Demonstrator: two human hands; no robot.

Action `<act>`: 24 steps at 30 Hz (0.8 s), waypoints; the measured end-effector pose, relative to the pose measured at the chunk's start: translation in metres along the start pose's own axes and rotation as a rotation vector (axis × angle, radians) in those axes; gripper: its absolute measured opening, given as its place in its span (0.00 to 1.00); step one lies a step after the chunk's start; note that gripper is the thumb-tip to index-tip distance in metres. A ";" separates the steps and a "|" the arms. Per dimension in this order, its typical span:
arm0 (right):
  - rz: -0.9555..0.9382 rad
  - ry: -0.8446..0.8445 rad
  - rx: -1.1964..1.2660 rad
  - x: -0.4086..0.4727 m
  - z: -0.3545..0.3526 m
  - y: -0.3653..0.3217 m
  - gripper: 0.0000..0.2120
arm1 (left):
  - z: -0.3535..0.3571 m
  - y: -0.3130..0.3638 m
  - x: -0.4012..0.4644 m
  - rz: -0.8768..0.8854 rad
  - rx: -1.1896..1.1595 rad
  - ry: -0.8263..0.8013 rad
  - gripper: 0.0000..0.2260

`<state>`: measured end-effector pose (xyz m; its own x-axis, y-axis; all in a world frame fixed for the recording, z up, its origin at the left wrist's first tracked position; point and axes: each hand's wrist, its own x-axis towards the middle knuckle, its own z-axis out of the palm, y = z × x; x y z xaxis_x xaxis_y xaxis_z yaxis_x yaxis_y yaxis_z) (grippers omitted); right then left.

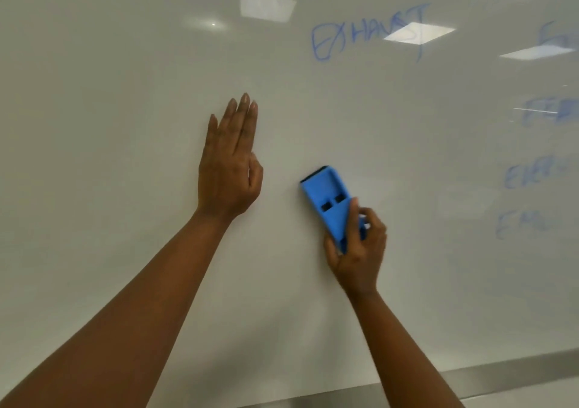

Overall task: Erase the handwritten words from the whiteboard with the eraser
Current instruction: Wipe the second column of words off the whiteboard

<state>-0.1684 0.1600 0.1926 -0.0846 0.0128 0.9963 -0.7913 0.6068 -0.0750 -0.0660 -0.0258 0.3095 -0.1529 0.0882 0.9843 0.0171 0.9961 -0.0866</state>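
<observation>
Eraser (329, 201), blue, gripped at its lower end by right hand (357, 244), fingers and thumb curled round the body, dark felt edge pointed up-left against whiteboard (125, 94). Left hand (230, 163) laid flat on the board just left of the grip, fingers straight and pressed together, holding nothing. Blue word "EXHAUST" (366, 36) well above and right of the grip. Further blurred blue words (539, 172) far right of it, unreadable. Metal ledge (517, 382) below.

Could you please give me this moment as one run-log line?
left hand: flat on whiteboard | right hand: grips blue eraser on board | "EXHAUST" unerased | blurred words remain at right
</observation>
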 end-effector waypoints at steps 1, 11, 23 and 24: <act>0.074 0.016 -0.019 0.005 -0.006 0.011 0.32 | 0.002 0.001 0.000 0.006 0.010 -0.006 0.29; 0.766 0.142 -0.112 0.004 -0.036 0.085 0.34 | 0.015 -0.001 -0.007 0.029 0.103 -0.027 0.29; 0.737 0.169 0.018 -0.018 0.008 -0.018 0.32 | 0.017 -0.002 -0.009 0.046 0.132 -0.027 0.29; 0.695 0.149 0.027 -0.020 0.009 -0.027 0.32 | 0.017 -0.002 -0.009 0.046 0.131 -0.026 0.29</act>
<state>-0.1509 0.1365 0.1741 -0.4926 0.4995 0.7126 -0.5993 0.3991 -0.6940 -0.0818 -0.0285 0.2977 -0.1809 0.1318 0.9746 -0.1045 0.9828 -0.1523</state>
